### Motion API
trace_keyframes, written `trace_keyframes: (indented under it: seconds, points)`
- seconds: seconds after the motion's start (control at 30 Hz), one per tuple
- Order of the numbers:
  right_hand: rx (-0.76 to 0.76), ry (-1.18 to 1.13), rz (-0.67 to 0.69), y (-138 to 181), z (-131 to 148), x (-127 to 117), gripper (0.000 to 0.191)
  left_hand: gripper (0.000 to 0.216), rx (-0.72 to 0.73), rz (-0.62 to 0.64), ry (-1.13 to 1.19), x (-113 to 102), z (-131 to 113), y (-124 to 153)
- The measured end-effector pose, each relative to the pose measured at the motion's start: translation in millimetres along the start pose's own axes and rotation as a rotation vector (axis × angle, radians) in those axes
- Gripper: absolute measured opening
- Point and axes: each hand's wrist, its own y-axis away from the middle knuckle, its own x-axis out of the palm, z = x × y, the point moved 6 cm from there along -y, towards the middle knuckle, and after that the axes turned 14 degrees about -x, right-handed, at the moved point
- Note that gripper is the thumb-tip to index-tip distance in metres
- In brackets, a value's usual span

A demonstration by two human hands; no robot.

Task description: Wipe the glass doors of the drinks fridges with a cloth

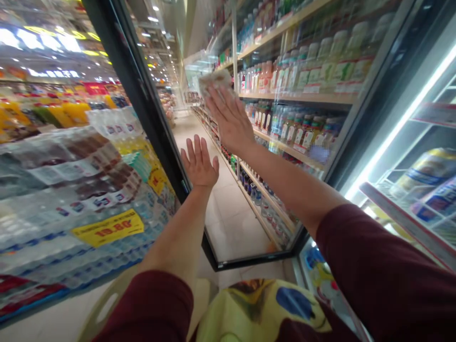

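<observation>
A glass cooler door (235,228) with a black frame stands swung open in front of me. My right hand (231,116) is stretched up and presses a pale, stained cloth (215,78) flat against the glass. The cloth sticks out past its fingertips and is slightly blurred. Lower and to the left, my left hand (200,161) lies against the glass beside the frame's edge. Its fingers are spread and it holds nothing.
Stacked packs of bottled drinks (81,175) with a yellow price sign (110,228) stand on the left. Bottle shelves (299,97) show through the glass. To the right is the lit cooler interior with a wire shelf holding packages (427,173). A pale yellow chair-like piece (107,304) is below.
</observation>
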Motion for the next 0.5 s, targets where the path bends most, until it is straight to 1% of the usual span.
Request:
trace_keyframes:
  seconds: [0.1,0.17,0.23,0.3,0.4,0.47,0.5]
  points:
    - [0.07,0.052,-0.033,-1.1,-3.2,-0.9,0.065,0.074,0.011,-0.019,0.007,-2.7,-1.4,1.3]
    - [0.055,0.062,-0.007,4.3,2.0,3.0,0.064,0.074,0.01,-0.026,0.035,-3.7,-1.3,1.7]
    - [0.013,0.041,0.049,7.7,5.9,6.4,0.063,0.073,0.005,-0.016,0.058,-3.3,-0.6,1.7]
    - [-0.002,0.012,0.087,4.2,2.2,4.1,0.062,0.073,-0.001,0.003,0.067,-2.0,0.2,1.4]
    - [0.102,0.008,0.053,-5.1,-16.9,-9.2,0.062,0.073,-0.005,0.014,0.074,-1.0,1.5,1.2]
    - [0.181,0.024,0.029,-0.4,-25.3,-15.0,0.062,0.073,0.0,0.007,0.077,-1.5,1.9,1.7]
    - [0.202,0.028,0.032,7.0,-25.7,-14.9,0.062,0.072,0.003,0.003,0.078,-2.1,2.0,2.0]
